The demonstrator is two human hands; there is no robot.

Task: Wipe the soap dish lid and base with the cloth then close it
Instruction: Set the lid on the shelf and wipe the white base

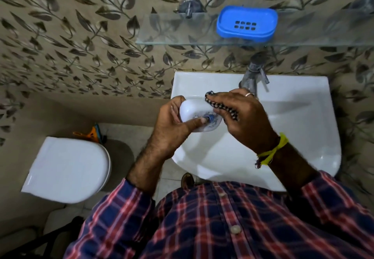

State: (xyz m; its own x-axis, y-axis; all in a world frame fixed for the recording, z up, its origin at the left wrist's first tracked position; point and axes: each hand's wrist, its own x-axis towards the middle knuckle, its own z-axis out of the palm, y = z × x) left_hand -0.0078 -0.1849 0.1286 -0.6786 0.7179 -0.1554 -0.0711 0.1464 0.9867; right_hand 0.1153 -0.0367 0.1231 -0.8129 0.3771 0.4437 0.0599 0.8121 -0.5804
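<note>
My left hand (174, 121) holds the white soap dish lid (194, 111) over the sink, thumb across its printed top. A dark checked cloth (214, 101) is bunched in my right hand (244, 115), which presses it against the lid's right end. The blue soap dish base (247, 23), with drain holes, lies open on the glass shelf (172, 38) above the sink, apart from both hands.
A white sink (303, 121) sits under my hands with a metal tap (253, 76) at its back. To the left stands a toilet with its white lid (68, 169) shut. Patterned leaf tiles cover the wall behind.
</note>
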